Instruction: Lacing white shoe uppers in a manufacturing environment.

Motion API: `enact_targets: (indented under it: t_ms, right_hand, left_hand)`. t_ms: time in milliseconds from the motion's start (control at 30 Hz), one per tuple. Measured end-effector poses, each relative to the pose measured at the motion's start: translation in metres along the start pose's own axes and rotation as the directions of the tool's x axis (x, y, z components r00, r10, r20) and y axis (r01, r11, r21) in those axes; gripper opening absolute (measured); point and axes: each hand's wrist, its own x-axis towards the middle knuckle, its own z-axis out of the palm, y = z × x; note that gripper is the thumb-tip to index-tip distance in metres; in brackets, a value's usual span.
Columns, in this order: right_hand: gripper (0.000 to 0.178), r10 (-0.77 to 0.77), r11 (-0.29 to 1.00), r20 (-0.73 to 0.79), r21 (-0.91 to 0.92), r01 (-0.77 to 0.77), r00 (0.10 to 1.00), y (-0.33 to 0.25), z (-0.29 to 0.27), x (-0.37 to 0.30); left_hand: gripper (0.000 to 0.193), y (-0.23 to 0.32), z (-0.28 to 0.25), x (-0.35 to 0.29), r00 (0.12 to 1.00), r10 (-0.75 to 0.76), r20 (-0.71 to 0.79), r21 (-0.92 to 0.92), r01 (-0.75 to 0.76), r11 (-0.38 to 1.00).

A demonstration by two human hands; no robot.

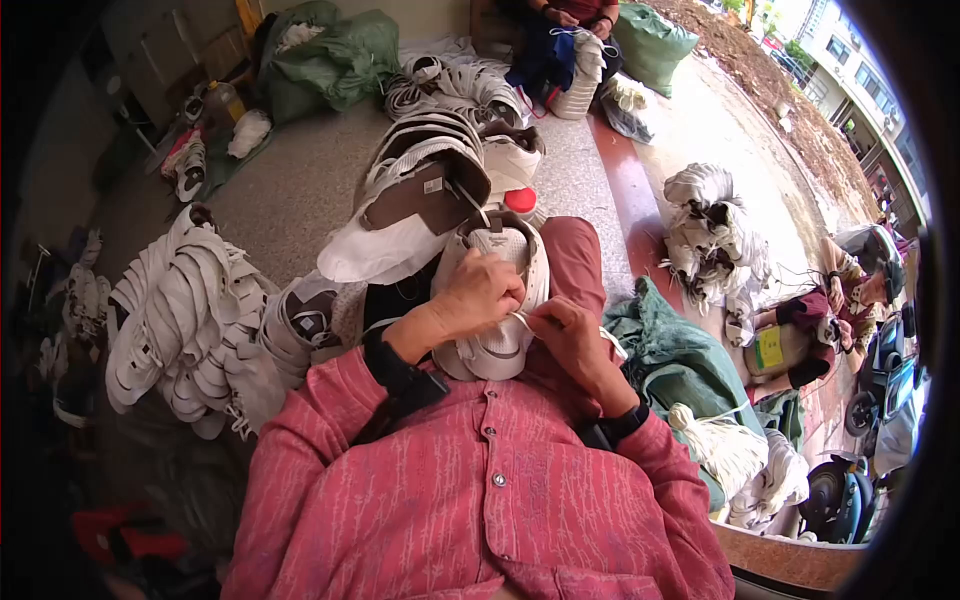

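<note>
Head view is showing the person working over a pale shoe (492, 352), which is resting in the lap, toe pointing at the red shirt (440, 480). The right hand (570, 335) is pinching a thin lace (519, 318) between its fingers; the left hand (475, 295) is curling over the shoe's front, and I can't tell whether its fingers are gripping lace too. Lacing looks to be the step, so good work is calling for steadying the shoe, keeping the lace untwisted and tensioning both sides evenly so the upper isn't puckering. Ahead, a nested stack (425, 200) is showing brown linings; at left, a heap (185, 310) is overlapping like scales. At right, a green sack (670, 340) is crumpling beside stringy white laces (718, 447).
</note>
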Motion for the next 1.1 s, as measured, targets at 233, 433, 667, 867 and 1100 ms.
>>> enact_targets:
  t_ms: [233,433,667,867,1100]
  right_hand:
    - [0.019,0.287,0.937,-0.006,0.208,-0.28,0.958,0.006,0.009,0.002]
    - [0.017,0.117,0.99,-0.098,-0.066,-0.124,0.988,-0.01,0.003,0.01]
    - [0.052,-0.211,0.936,0.21,-0.24,0.259,0.955,-0.036,-0.039,0.037]
    - [0.048,-0.289,0.79,0.472,-0.374,0.486,0.833,-0.021,-0.038,0.059]
    - [0.048,-0.236,0.761,0.517,-0.428,0.487,0.823,-0.011,-0.034,0.065]
  left_hand:
    - [0.008,-0.003,0.0,0.002,1.0,-0.012,0.002,-0.096,0.012,0.995]
    - [0.009,-0.008,-0.001,0.01,1.0,0.003,0.027,-0.17,0.002,0.985]
    - [0.01,-0.008,-0.004,-0.004,0.998,0.052,0.047,-0.051,-0.049,0.997]
    - [0.009,0.007,-0.027,0.001,0.989,0.136,-0.056,-0.285,-0.147,0.947]
    - [0.008,-0.002,-0.027,0.002,0.999,0.042,-0.006,-0.447,-0.041,0.893]
